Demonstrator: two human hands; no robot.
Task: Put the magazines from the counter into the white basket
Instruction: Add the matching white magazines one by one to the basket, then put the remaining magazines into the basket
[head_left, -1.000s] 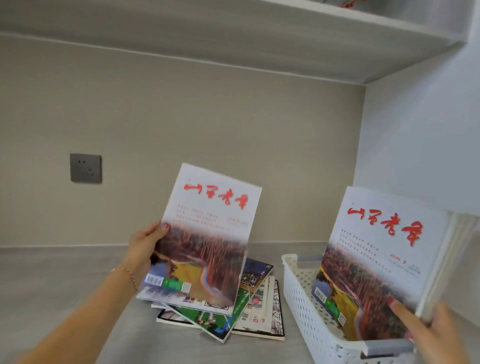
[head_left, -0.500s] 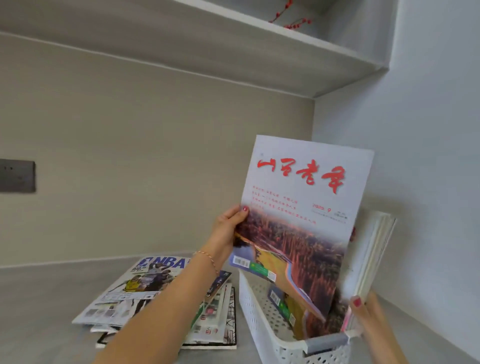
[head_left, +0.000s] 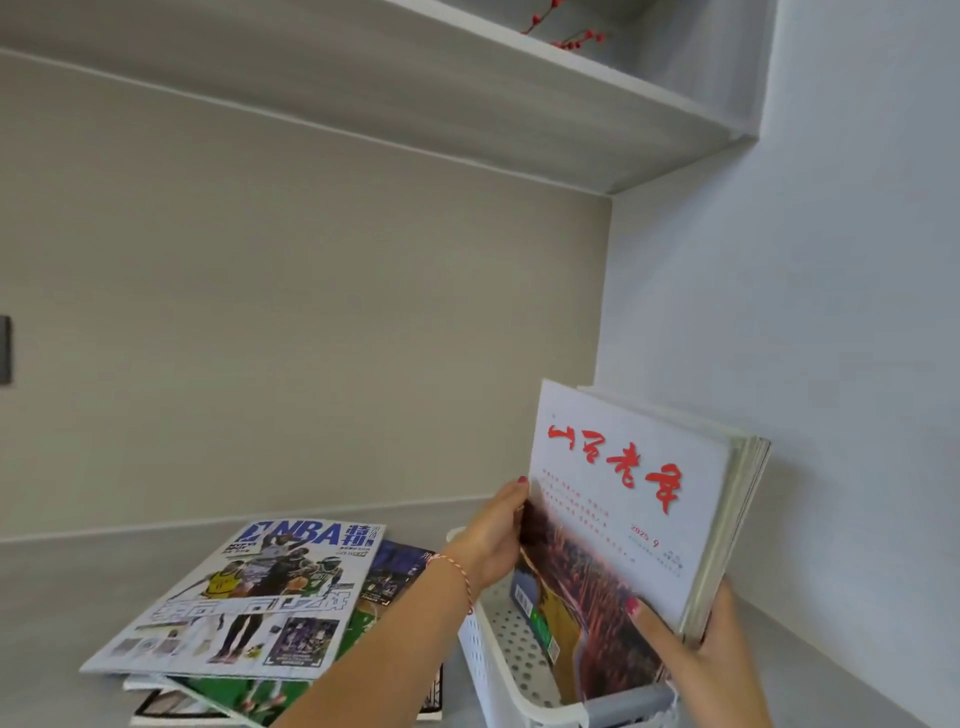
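A white perforated basket (head_left: 498, 670) stands on the grey counter (head_left: 62, 613) by the right wall. Several magazines stand upright in it, the front one (head_left: 623, 519) white with red characters above a reddish landscape. My left hand (head_left: 493, 535) grips that front magazine at its left edge. At the lower right corner my right hand (head_left: 691, 649) holds the standing bundle, thumb on the cover. A stack of magazines lies on the counter left of the basket, topped by an NBA magazine (head_left: 249, 597).
A shelf (head_left: 519, 104) runs overhead with red berry twigs (head_left: 566, 31) on it. The pale right wall (head_left: 831, 338) is close behind the basket. A dark wall socket (head_left: 4, 349) shows at the far left edge.
My left hand has carried the red-titled magazine right and down into the basket, against the bundle my right hand holds. The NBA magazine on the stack is uncovered.
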